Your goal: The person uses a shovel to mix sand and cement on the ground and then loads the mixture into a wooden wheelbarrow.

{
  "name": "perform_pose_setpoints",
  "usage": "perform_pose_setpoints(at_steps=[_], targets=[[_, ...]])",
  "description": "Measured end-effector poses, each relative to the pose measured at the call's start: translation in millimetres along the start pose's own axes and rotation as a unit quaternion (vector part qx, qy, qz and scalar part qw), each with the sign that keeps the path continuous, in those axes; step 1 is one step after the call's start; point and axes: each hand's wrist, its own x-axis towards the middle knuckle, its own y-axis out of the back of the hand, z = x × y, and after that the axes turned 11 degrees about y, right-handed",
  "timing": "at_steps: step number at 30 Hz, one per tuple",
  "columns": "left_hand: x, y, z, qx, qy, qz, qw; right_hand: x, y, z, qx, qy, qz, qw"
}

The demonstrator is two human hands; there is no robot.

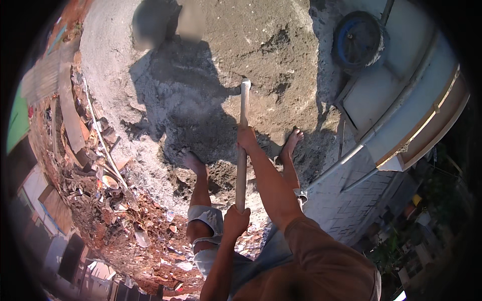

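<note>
Both of my hands grip a long wooden tool handle [241,173] that points away from me over a heap of grey-brown sandy material [261,55]. My right hand [246,138] wraps round it at about mid-length. Nearer to my body, my left hand [236,220] is closed round the lower part. The handle's far tip is pale and rounded, resting close to the heap's surface; no blade shows there, so the kind of tool is unclear. My bare feet stand on either side of the handle, at the near edge of the heap.
A wheel with a blue rim [355,40] lies at the far right beside pale panels. Pipes [336,165] and a light block-patterned surface [326,200] run along the right. Rubble and litter [130,226] cover the left ground, with a thin pole [103,135] and boards [70,105].
</note>
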Motion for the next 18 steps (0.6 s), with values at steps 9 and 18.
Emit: perform_pose_setpoints(at_steps=[9,18], targets=[[-139.6,-4.8,96.8,0.059,0.019,0.017,0.998,-64.1,72.8,-17.0,0.394,-0.275,-0.135,0.867],[-321.2,-65.3,134.7,0.296,-0.006,-0.048,0.954,-168.3,260.7,38.0,0.663,-0.201,0.002,0.721]])
